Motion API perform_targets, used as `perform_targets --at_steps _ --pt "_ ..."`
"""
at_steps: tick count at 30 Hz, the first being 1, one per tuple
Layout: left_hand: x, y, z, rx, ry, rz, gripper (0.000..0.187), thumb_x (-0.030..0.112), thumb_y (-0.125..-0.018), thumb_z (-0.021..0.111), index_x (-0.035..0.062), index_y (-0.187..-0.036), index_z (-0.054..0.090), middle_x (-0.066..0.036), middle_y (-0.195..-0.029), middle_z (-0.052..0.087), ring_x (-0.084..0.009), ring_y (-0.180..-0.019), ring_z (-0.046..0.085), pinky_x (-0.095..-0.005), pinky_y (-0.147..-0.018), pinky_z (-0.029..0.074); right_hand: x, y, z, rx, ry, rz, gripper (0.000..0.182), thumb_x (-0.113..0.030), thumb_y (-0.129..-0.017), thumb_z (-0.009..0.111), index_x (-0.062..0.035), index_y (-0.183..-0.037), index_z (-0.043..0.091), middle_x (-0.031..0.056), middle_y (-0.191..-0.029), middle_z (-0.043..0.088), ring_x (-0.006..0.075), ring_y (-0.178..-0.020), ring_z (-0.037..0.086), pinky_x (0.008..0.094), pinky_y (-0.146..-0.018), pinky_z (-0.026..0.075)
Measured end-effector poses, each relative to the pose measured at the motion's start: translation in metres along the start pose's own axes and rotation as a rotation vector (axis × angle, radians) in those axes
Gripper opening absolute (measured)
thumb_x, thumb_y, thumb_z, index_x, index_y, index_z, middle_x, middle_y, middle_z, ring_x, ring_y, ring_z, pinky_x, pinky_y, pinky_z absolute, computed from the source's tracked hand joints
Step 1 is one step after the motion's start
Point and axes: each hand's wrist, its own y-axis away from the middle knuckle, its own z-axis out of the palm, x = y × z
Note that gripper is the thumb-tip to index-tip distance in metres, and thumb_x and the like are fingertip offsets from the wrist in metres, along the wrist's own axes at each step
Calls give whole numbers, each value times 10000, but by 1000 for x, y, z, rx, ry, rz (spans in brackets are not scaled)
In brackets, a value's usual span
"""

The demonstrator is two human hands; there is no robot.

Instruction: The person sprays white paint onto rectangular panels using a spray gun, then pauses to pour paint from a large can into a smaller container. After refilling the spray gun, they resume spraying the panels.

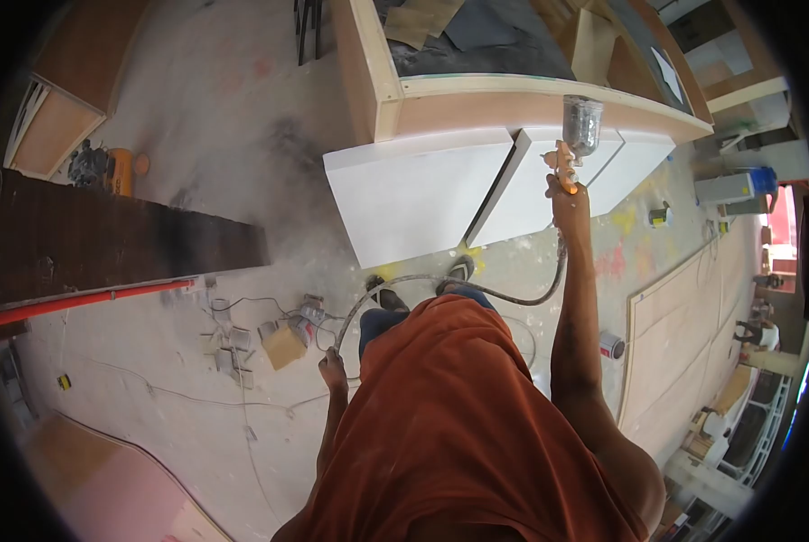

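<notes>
Closest to you hangs your rust-orange shirt (458, 425), and past its hem your two shoes (422, 287) stand on the dusty floor (196, 181). Your left hand (334, 369), at about 8 o'clock from the shoes, is curled shut around the air hose (404, 282), which loops across in front of your feet and climbs toward your other arm. Your right hand (569, 197), out at 1 o'clock on a straight arm, is clamped on the handle of the spray gun (574, 144); its clear cup sits on top and the nozzle faces the white panels (413, 194) just beyond it. Judging by what shows, the job looks well along: the three panel faces leaning against the bare wooden cabinet frame (476, 90) are an even white, with a haze of overspray on the floor at 11 o'clock from them, while the frame itself is unpainted. Whether more coats or other faces remain, you cannot tell from here. At 9 o'clock lie a dark board (106, 237) and a red pipe (88, 300); a small can (611, 344) stands at 3 o'clock. No brand, label or writing is legible anywhere.
</notes>
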Motion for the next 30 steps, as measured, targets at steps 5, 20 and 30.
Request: perform_targets --at_steps 5,20,30 --pt "-24 12 -30 77 65 -98 461 310 -974 496 112 -561 446 51 -518 362 -87 -469 311 -322 -467 210 -15 28 34 -164 16 -80 384 -289 -910 679 93 -937 655 224 -717 649 343 -651 626 437 -663 489" --pt "-80 56 -77 477 230 -171 380 326 -956 509 89 -660 532 45 -541 369 -76 -427 333 -304 -414 208 -135 117 145 -741 -127 -118 330 -325 -940 665 0 -891 628 32 -651 564 84 -419 412 259 -396 330" --pt "-106 78 -73 485 345 -271 392 368 -939 515 107 -647 506 49 -532 357 -80 -418 325 -300 -408 209 -141 124 167 -857 -93 -50 362 -351 -946 645 7 -930 700 71 -670 629 124 -462 468 282 -437 387"
